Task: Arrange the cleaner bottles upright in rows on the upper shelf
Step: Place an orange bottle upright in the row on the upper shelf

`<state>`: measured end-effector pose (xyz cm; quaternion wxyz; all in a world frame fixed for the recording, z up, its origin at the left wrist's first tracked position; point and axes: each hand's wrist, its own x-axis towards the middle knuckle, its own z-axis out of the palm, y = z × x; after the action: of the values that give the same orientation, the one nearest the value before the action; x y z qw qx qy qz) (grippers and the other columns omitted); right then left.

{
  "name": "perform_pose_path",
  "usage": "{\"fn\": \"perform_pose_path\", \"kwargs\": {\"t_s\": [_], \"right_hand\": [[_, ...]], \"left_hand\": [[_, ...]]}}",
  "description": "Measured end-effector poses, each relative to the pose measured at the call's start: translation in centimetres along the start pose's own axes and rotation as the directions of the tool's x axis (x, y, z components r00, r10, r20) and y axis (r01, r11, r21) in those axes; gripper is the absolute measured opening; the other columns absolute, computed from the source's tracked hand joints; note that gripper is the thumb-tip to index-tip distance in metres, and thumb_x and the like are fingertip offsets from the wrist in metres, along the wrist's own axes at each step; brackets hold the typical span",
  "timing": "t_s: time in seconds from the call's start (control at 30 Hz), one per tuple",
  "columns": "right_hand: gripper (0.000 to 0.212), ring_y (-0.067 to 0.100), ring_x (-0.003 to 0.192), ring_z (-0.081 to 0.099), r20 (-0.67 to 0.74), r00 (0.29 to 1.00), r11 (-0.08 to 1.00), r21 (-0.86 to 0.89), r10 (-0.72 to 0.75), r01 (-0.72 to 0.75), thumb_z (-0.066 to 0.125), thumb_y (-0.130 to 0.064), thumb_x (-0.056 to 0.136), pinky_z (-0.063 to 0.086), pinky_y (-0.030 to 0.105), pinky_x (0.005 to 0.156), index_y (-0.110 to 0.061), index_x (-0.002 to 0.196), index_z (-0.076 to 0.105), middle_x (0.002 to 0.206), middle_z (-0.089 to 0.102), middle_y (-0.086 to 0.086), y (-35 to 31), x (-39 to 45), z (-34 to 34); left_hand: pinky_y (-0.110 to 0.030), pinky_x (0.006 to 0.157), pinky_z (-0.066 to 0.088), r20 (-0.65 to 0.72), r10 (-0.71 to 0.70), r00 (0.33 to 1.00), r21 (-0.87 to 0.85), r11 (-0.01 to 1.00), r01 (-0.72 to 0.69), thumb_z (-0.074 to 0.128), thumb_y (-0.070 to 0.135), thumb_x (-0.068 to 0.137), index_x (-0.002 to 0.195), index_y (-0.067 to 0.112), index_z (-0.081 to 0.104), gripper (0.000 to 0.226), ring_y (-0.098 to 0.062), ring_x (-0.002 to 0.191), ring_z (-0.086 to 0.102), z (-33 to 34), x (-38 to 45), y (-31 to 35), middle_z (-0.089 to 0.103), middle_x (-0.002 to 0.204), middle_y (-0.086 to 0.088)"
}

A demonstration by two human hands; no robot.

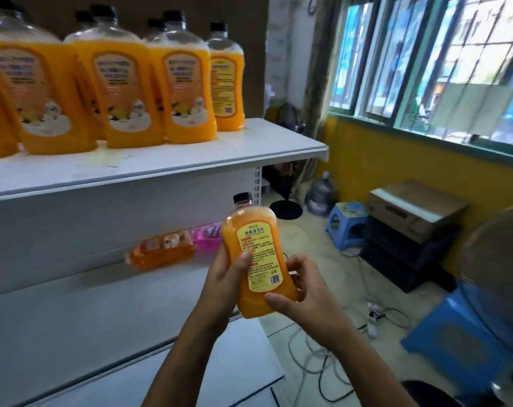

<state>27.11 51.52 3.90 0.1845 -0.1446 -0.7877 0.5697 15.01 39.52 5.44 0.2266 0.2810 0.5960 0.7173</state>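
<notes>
Head view: both hands hold one orange bottle in the air, in front of the shelves, near centre. Left hand grips its left side, thumb across the back label. Right hand grips its lower right side, thumb on the base corner. The bottle is roughly upright, tilted slightly left, black cap on top, back label facing the camera, almost full of orange liquid.

Upper shelf, far left: orange bottles stand upright in rows, black caps on, orange liquid up to the shoulders with clear space above. Rightmost bottle shows its back label; the others show front labels. More caps show behind the front row.

Lower shelf: an orange bottle lies on its side at the back, and a pink bottle lies just right of it.

Floor at right: blue stool, water jug, cardboard box, cables.
</notes>
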Motion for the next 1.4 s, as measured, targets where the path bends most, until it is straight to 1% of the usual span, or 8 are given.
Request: {"fn": "perform_pose_path", "kwargs": {"t_s": [0.17,0.3,0.47,0.6,0.73,0.83,1.0,1.4], "right_hand": [[0.06,0.012,0.11,0.066,-0.025,0.997,0.996,0.054,-0.069,0.07,0.079,-0.053,0.067,0.059,0.036,0.088,-0.048,0.113,0.04,0.124,0.057,-0.008,-1.7,-1.5,-3.6],[0.064,0.015,0.108,0.067,-0.093,0.983,0.985,0.054,-0.159,0.164,0.085,-0.028,0.071,0.06,0.041,0.086,-0.052,0.113,0.044,0.126,0.053,-0.013,-3.8,-2.4,-5.7],[0.109,0.007,0.111,0.065,-0.045,0.938,0.937,-0.082,-0.345,0.34,0.083,-0.021,0.073,0.06,0.031,0.083,-0.076,0.134,0.012,0.137,0.034,-0.037,-8.2,-3.0,-7.0],[0.124,0.004,0.114,0.063,-0.04,0.877,0.865,-0.197,-0.478,0.462,0.086,-0.017,0.07,0.06,0.025,0.081,-0.079,0.134,0.0,0.144,0.036,-0.019,-10.9,-2.3,-7.4],[0.129,0.004,0.12,0.058,-0.074,0.821,0.799,-0.297,-0.565,0.523,0.09,-0.017,0.067,0.057,0.017,0.079,-0.071,0.14,-0.002,0.152,0.028,-0.014,-13.4,-0.7,-7.4],[0.123,0.006,0.114,0.062,-0.109,0.788,0.778,-0.291,-0.605,0.557,0.089,-0.017,0.068,0.057,0.015,0.073,-0.067,0.144,0.004,0.152,0.03,-0.013,-15.3,1.2,-7.5],[0.122,0.019,0.12,0.058,-0.116,0.756,0.73,-0.386,-0.645,0.564,0.088,-0.018,0.071,0.061,0.035,0.083,-0.055,0.151,0.004,0.146,0.035,-0.005,-17.1,5.0,-7.1],[0.123,0.024,0.129,0.054,-0.101,0.786,0.749,-0.398,-0.61,0.53,0.087,-0.015,0.072,0.055,0.053,0.096,-0.059,0.149,0.002,0.154,0.033,0.0,-18.3,11.1,-7.3]], "left_hand": [[-0.03,0.07,0.059,0.137,0.024,0.99,-0.017,1.0,-0.022,0.05,0.041,0.084,0.127,0.033,0.048,0.044,-0.015,0.099,0.071,2.9,-0.1,1.5,0.071,0.112,0.005],[-0.022,0.069,0.057,0.23,0.113,0.967,0.017,0.993,-0.12,0.045,0.043,0.086,0.131,0.034,0.042,0.046,-0.002,0.098,0.069,4.6,-0.3,3.7,0.07,0.104,0.026],[-0.021,0.074,0.056,0.343,0.207,0.916,0.022,0.973,-0.228,0.05,0.049,0.088,0.133,0.044,0.037,0.047,-0.003,0.108,0.065,5.1,-0.3,7.6,0.066,0.114,0.025],[-0.025,0.078,0.057,0.477,0.271,0.836,0.069,0.937,-0.343,0.066,0.074,0.066,0.122,0.065,0.044,0.061,-0.008,0.112,0.064,4.2,0.0,11.7,0.064,0.12,0.021],[-0.034,0.084,0.059,0.436,0.326,0.839,0.215,0.867,-0.449,0.065,0.078,0.061,0.123,0.065,0.042,0.067,-0.008,0.114,0.063,2.9,0.8,14.8,0.063,0.122,0.022],[-0.036,0.08,0.06,0.353,0.475,0.806,0.424,0.686,-0.59,0.058,0.066,0.079,0.124,0.041,0.051,0.051,-0.015,0.103,0.065,2.4,1.3,16.9,0.064,0.114,0.008],[-0.019,0.07,0.055,0.303,0.558,0.772,0.642,0.48,-0.598,0.048,0.058,0.081,0.113,0.035,0.052,0.039,-0.005,0.089,0.062,1.7,2.8,19.9,0.061,0.109,0.009],[-0.015,0.078,0.048,0.363,0.366,0.857,0.736,0.451,-0.505,0.048,0.031,0.099,0.151,0.033,0.016,0.062,-0.003,0.093,0.059,-1.2,7.8,21.1,0.063,0.123,-0.004]]}}
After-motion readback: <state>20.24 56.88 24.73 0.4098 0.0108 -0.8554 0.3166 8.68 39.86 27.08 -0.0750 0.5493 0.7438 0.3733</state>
